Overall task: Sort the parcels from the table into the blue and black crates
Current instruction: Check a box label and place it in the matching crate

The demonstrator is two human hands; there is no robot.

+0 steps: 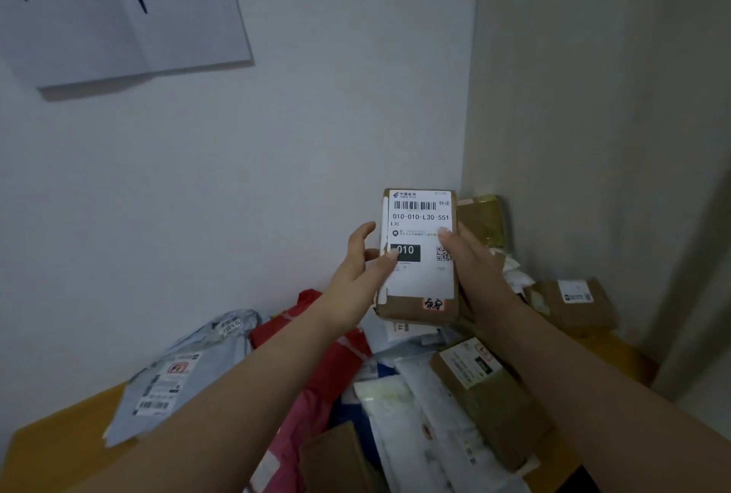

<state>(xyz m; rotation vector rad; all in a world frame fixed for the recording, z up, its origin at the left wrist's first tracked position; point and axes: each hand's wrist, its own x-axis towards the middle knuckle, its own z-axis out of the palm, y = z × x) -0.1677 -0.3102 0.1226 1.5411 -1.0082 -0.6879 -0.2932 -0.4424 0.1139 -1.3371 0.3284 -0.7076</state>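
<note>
Because its shipping label faces the camera and stands upright, the small brown box (418,255) appears to be held up for reading, which is a fair guess given that the parcel's code would decide which crate it goes to. The left hand (362,271) pinches the box's left edge, thumb tip pressed on the label near the black "010" block and the other fingers curled behind. The right hand (472,267) grips the right edge, its fingers lying over the front beside the QR square. Both hands hold it clear above the pile, far from the body, close to the corner where the two walls meet.

Below it the wooden table (59,441) carries the unsorted heap: a grey poly mailer (178,378) on the left, a red mailer (332,366) in the middle under the left forearm, white plastic bags (419,421) nearer the right, a long brown box (490,397) beside the right forearm, and another brown parcel (573,302) far right against the wall. More brown packages (482,219) stand behind the held box in the corner. A paper sign (118,2) with handwritten characters hangs on the far wall at upper left.

Neither the blue nor the black crate is in view, so the person would have to turn away from the table to drop this one. Nothing blocks the box itself; the loose, slippery heap underneath could shift as parcels are drawn out.
</note>
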